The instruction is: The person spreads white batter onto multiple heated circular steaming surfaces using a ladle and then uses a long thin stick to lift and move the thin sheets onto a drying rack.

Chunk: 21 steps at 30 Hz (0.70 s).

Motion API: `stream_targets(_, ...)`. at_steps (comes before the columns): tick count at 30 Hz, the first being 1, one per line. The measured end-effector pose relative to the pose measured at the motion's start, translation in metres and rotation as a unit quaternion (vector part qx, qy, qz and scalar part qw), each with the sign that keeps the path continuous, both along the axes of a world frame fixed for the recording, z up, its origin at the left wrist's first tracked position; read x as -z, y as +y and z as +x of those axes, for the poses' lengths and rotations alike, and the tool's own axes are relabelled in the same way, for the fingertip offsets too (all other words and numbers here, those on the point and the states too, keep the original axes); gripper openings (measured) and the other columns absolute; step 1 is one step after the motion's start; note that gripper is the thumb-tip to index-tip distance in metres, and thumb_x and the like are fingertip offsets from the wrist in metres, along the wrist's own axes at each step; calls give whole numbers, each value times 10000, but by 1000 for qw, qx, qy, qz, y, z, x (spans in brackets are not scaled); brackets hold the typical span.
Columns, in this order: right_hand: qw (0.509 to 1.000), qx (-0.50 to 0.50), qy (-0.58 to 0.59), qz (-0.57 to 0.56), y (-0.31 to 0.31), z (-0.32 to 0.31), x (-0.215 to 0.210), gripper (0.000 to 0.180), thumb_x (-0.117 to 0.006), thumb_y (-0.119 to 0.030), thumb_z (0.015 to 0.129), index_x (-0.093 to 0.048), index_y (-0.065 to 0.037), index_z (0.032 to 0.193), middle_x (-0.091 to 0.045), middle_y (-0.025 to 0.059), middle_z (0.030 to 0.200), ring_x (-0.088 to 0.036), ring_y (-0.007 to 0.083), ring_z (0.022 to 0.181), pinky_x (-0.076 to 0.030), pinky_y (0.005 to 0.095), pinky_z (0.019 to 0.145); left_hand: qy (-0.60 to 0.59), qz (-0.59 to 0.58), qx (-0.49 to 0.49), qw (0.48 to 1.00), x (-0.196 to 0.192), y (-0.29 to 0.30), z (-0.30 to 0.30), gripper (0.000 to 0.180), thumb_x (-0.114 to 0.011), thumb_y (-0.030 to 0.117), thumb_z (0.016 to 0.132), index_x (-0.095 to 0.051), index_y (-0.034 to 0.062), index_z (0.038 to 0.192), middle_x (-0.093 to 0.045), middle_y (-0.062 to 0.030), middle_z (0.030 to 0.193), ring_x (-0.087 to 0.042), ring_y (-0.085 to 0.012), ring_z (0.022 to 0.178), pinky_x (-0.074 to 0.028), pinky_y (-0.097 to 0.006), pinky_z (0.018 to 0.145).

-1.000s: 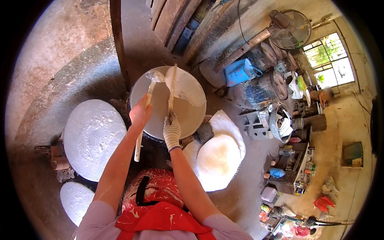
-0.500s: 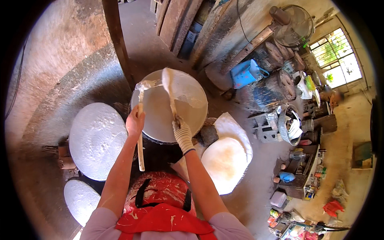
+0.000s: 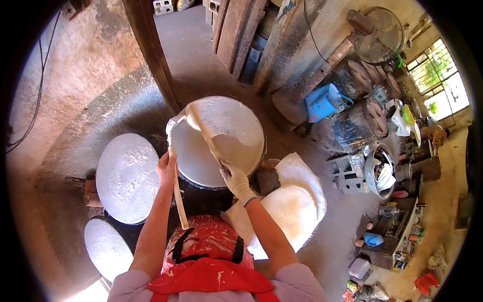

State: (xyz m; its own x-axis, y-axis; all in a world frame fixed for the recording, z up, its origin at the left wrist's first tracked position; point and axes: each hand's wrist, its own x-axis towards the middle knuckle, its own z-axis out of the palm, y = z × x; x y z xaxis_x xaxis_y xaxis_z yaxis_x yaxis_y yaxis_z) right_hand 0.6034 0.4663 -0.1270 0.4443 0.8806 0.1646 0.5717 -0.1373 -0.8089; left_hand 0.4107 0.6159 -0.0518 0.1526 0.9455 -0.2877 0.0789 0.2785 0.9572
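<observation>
In front of me is a large round pan (image 3: 201,161). Thick white batter (image 3: 234,118) covers its far and right part, while the near part is smooth, duller grey-white. Closed around a long pale wooden handle (image 3: 178,199), my left hand (image 3: 166,168) is bare and beside the pan's left rim. That handle's batter-coated head reaches over the far left rim. My right hand (image 3: 237,182), in a cream knit glove, grips a pale wooden paddle (image 3: 206,135) slanting across the pan. The paddle's far end, smeared white, is close to the head of the left tool; whether they touch I cannot tell.
Two more round white-covered pans (image 3: 127,178) stand at the left. Right of me lies a stack of large white round sheets (image 3: 289,211) with browned middles. Farther right are a blue bucket (image 3: 324,102), a metal basin (image 3: 378,171) on concrete blocks (image 3: 347,176) and a fan (image 3: 380,35).
The paddle's far end has swung left, toward the left tool's head. White batter now spreads over more of the pan's far side. The whole view has shifted slightly.
</observation>
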Motion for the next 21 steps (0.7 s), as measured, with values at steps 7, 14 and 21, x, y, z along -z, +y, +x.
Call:
stream_targets(7, 921, 124, 370, -5, 8, 152, 29, 261, -585, -123, 852, -602, -79, 1109, -633, 166, 1025, -611, 257, 853, -475, 307, 811, -14, -21, 14, 1000, -12, -17, 19, 362, -552, 212, 866, -563, -44, 1123, -476, -10, 572, -431, -75, 400, -354, -204, 364)
stream_targets(14, 990, -124, 43, -59, -5, 68, -33, 282, -591, -101, 847, -593, -26, 1118, -632, 138, 1068, -615, 212, 925, -469, 289, 847, -33, -85, -37, 995, -13, -22, -6, 334, -524, 247, 882, -559, -21, 1078, -472, -16, 604, -409, -84, 385, -345, -209, 354)
stream_targets(21, 996, -19, -71, -56, 7, 128, -60, 195, -615, -108, 837, -615, 20, 984, -636, 73, 781, -607, 177, 724, -510, 217, 650, -52, -105, -8, 993, -6, -39, -49, 346, -533, 333, 878, -560, 44, 1067, -453, -10, 594, -395, -80, 373, -339, -212, 349)
